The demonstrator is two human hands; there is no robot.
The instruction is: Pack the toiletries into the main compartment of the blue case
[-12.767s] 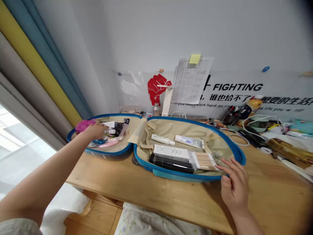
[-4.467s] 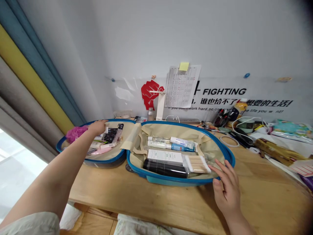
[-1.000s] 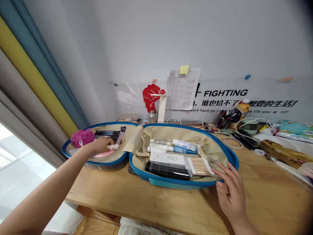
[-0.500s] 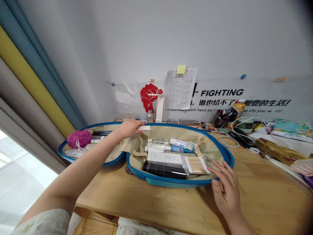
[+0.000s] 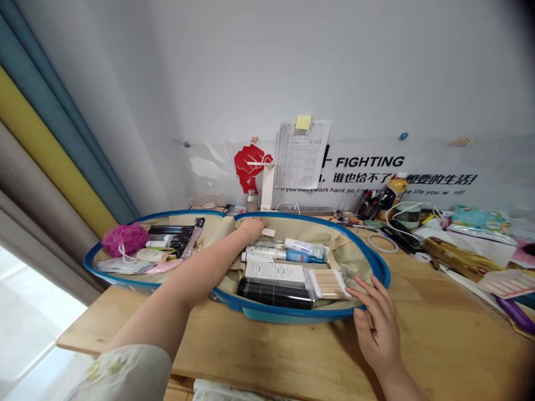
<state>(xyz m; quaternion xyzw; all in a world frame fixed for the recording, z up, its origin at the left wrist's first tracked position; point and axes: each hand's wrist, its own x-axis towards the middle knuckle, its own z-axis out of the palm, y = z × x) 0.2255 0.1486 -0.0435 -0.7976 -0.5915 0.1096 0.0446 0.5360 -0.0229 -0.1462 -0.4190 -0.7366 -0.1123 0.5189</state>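
Observation:
A blue-rimmed toiletry case (image 5: 378,267) lies open on the wooden desk (image 5: 292,345), with beige lining. My left hand (image 5: 252,227) reaches into the back of its right half, fingers closed on a small white tube (image 5: 268,232). Below it lie clear and white bottles (image 5: 267,252), a blue-capped tube (image 5: 304,250), a white box (image 5: 275,272), a black bottle (image 5: 273,293) and a pack of cotton swabs (image 5: 328,283). My right hand (image 5: 376,328) rests with fingers spread on the case's front right rim. The left half holds a pink bath puff (image 5: 120,238) and small cosmetics (image 5: 173,236).
The right side of the desk is crowded with cables (image 5: 412,214), a tape ring (image 5: 379,243), packets (image 5: 476,220) and pens. A lamp base (image 5: 266,186) and a small bottle (image 5: 250,200) stand at the wall. Curtains (image 5: 50,167) hang at the left.
My left hand picked a small white tube from the case's left half and carried it rightward into the back of the right half. My right hand stayed on the rim.

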